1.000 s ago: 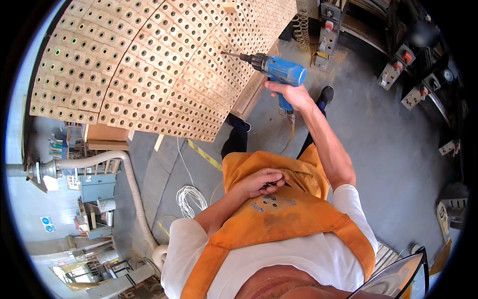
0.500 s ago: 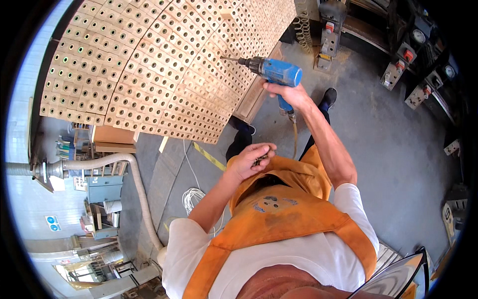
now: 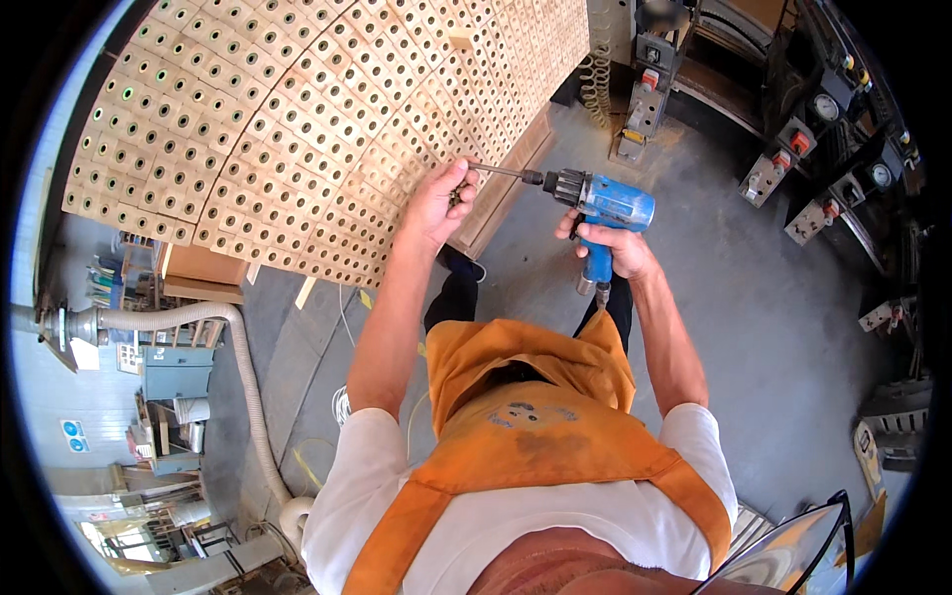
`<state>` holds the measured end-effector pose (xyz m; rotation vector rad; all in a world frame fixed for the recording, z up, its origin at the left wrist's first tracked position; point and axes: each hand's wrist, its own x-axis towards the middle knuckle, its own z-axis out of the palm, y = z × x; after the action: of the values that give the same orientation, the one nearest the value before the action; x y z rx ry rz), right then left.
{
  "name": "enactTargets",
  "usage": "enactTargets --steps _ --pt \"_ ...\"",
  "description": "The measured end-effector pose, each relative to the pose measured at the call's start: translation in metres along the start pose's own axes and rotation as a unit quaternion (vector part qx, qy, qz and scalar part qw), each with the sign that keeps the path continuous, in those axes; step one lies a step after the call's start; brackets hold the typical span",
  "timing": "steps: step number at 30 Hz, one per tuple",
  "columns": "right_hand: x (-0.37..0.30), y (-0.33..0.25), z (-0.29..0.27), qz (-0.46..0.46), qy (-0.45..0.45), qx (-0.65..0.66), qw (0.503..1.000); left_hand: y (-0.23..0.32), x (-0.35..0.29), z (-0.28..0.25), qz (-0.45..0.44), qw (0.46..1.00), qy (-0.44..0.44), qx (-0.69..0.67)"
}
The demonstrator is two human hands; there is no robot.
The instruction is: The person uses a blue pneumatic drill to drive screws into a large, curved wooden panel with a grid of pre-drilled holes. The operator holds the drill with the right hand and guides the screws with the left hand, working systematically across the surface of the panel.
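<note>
My right hand (image 3: 617, 245) is closed round the grip of a blue power driver (image 3: 623, 203), held level and pointing left. A long thin bit (image 3: 504, 173) sticks out of its dark chuck. My left hand (image 3: 428, 210) is closed on several small dark brassy metal pieces (image 3: 455, 197), partly hidden by the fingers. Its thumb and fingertips meet the tip of the bit; whether a piece sits on the tip, I cannot make out. Just beyond lies a wide sheet of pale wooden blocks (image 3: 327, 119) in rows, many of them with dark-ringed round holes.
One loose wooden block (image 3: 461, 38) lies on top of the sheet. Dark machinery with gauges and red switches (image 3: 798, 142) stands to the right. At the left a ribbed hose (image 3: 248, 372) runs down to the floor. A coiled air line (image 3: 600, 74) hangs at the back.
The driver has been drawn back from over the blocks, rightward and nearer to me. My left hand has risen from near the apron to the tip of the bit.
</note>
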<state>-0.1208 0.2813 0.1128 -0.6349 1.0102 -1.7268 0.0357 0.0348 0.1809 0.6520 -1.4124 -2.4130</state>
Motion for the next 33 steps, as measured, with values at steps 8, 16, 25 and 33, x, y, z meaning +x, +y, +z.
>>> enactTargets --steps 8,16,25,33 --pt "0.005 -0.002 0.007 -0.048 0.037 -0.171 0.983 -0.001 0.027 0.008 -0.001 0.999 0.036 0.023" --pt "0.053 -0.008 0.038 -0.082 0.087 -0.037 0.992 0.017 0.068 0.018 0.088 0.980 0.013 -0.179" --pt "0.070 -0.024 0.041 -0.069 0.075 -0.088 0.991 0.003 0.060 0.010 0.093 0.969 0.023 -0.227" --pt "0.073 -0.032 0.046 -0.093 0.079 -0.143 0.982 -0.036 0.028 0.001 0.006 0.994 0.045 -0.100"
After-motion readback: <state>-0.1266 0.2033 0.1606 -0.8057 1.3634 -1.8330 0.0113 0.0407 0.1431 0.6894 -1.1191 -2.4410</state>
